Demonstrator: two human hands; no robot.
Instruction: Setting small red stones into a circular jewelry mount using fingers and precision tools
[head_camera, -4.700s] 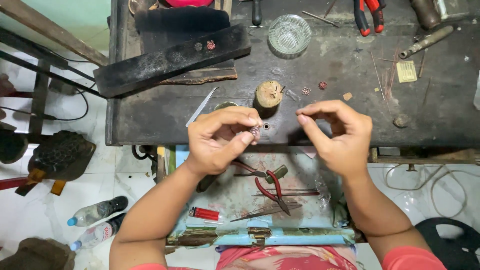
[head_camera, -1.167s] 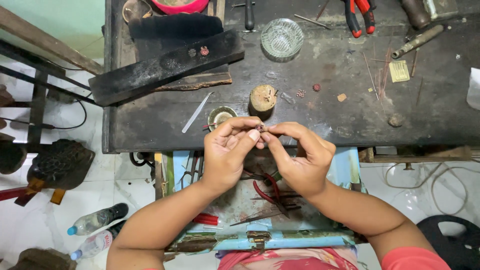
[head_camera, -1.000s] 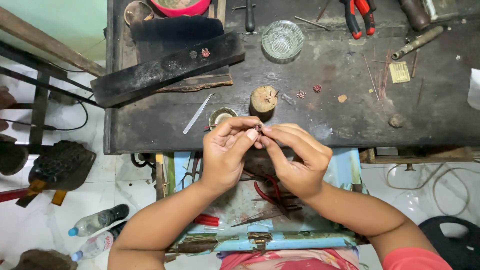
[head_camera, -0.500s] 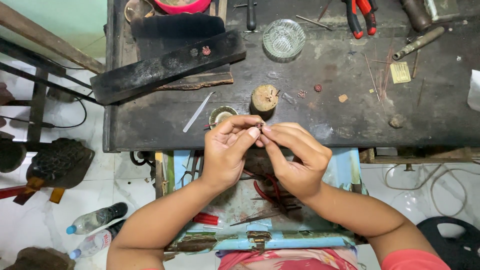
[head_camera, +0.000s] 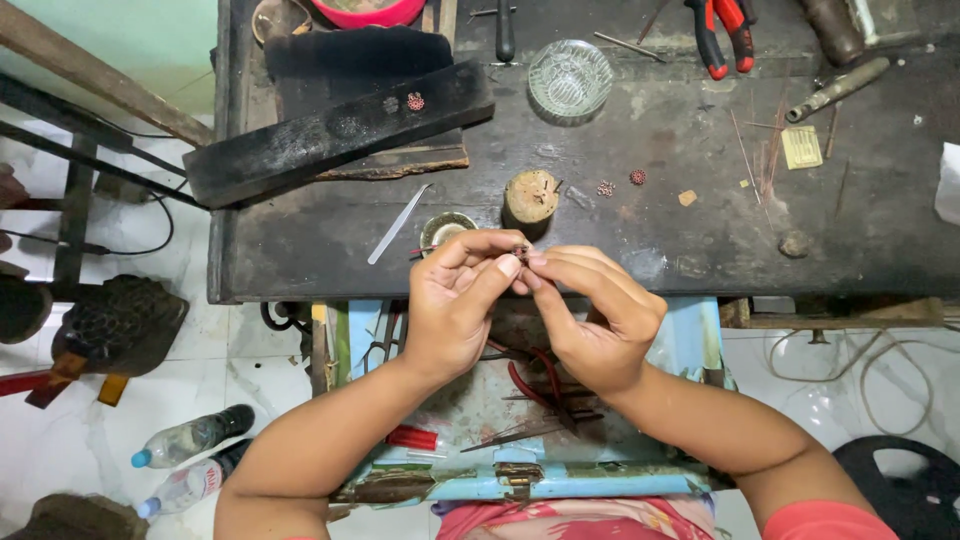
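A dark, scarred wooden workbench (head_camera: 700, 250) fills the upper half of the view, its near edge running just above the person's wrists. Below that edge an open pale-blue drawer tray (head_camera: 560, 485) sits over the lap, holding red-handled pliers (head_camera: 525, 385) and thin metal tools.

On the bench, a long charred black wooden block (head_camera: 340, 130) lies slanted at the left. A clear round glass dish (head_camera: 570, 78) stands near the far side, and red-handled cutters (head_camera: 722, 35) lie at the far edge. A short round wooden stump (head_camera: 531, 195), a small round metal cup (head_camera: 445, 228) and slim steel tweezers (head_camera: 397, 224) sit just beyond the fingers. Two tiny reddish round beaded pieces (head_camera: 622, 183) lie apart to the right of the stump.

The left hand (head_camera: 460, 305) and the right hand (head_camera: 600, 320) meet fingertip to fingertip over the bench's near edge, pinching between them a tiny dark reddish metal ornament (head_camera: 521, 250). It is too small to make out its shape or how finished it is; judging by the loose pieces on the bench, the fine handwork looks under way, not ended.

Open room lies on the bare bench to the right of the hands; the stump and cup crowd the space directly ahead.
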